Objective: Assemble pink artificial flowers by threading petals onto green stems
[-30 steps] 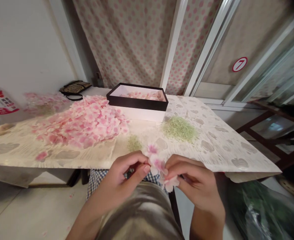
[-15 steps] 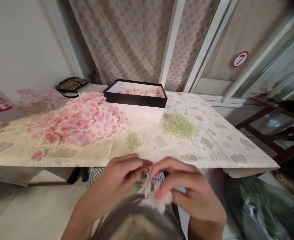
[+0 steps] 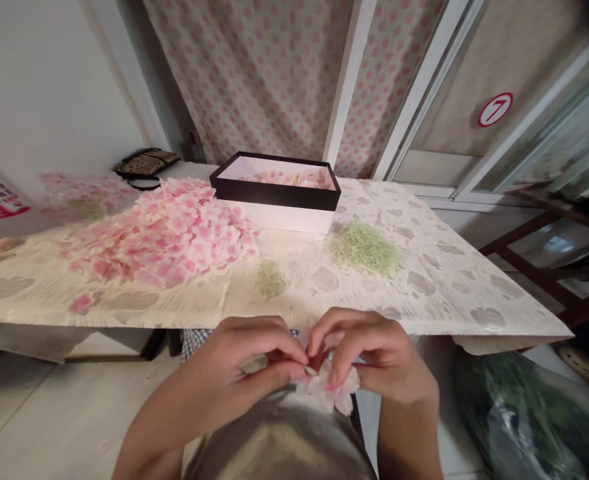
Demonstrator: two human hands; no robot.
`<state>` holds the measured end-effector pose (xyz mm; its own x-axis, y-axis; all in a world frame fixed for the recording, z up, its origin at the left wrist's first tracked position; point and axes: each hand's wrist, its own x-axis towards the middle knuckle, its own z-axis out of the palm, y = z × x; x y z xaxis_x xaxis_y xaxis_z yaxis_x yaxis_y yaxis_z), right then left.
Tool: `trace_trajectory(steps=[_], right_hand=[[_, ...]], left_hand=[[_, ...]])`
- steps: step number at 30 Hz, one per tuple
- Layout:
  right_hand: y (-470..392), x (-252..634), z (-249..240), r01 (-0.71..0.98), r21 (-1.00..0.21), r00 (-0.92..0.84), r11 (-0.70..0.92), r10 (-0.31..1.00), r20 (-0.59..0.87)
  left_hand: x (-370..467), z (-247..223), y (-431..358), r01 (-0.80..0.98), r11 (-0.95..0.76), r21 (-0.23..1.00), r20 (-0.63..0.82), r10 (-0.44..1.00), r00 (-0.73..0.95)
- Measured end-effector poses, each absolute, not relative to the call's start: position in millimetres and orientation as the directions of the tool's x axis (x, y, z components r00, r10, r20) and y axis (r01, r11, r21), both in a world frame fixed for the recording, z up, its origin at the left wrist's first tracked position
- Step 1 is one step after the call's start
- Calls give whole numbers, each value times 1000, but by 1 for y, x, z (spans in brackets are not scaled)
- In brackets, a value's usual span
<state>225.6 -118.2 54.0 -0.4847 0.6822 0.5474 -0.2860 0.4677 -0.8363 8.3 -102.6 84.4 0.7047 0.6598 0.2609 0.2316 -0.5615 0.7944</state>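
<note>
Hands closer | patterned table (image 3: 439, 280) | dotted curtain (image 3: 269, 73) behind

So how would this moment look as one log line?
left hand: pinching flower | right hand: pinching pink fabric flower | petal pile on table

The person's left hand (image 3: 244, 363) and right hand (image 3: 374, 357) are bare: no gloves, and no rings or watch that can be made out. Both forearms are uncovered as far as the bottom edge of the view, so no sleeve shows. Over the lap lies smooth, plain khaki-grey cloth (image 3: 279, 440), with soft folds and no print. Beyond it, just under the hands, a strip of blue-and-white checked fabric (image 3: 194, 337) peeks out, finely gridded.
</note>
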Motion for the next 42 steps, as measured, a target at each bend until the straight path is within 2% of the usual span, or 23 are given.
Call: trace_trajectory(steps=[5, 12, 26, 32, 37, 42], right_hand=[[-117, 223, 48, -367, -813, -472, 452, 663, 581], [-118, 213, 51, -228, -774, -359, 591, 688, 631], [-115, 214, 48, -178, -785, -352, 593, 707, 614], [-115, 214, 48, -284, -795, -351, 536, 714, 606], [-120, 214, 50, -281, -804, -341, 524, 729, 594], [-122, 213, 52, -260, -803, -326, 536, 734, 596]], left_hand=[[10, 86, -105, 218, -564, 796, 321, 700, 639], [16, 90, -109, 211, -592, 778, 355, 691, 630], [33, 82, -112, 124, -521, 844, 337, 696, 634], [40, 73, -114, 3, -506, 862, 400, 685, 609], [40, 68, -111, -52, -498, 866, 448, 724, 524], [39, 66, -107, -64, -510, 858, 466, 719, 516]])
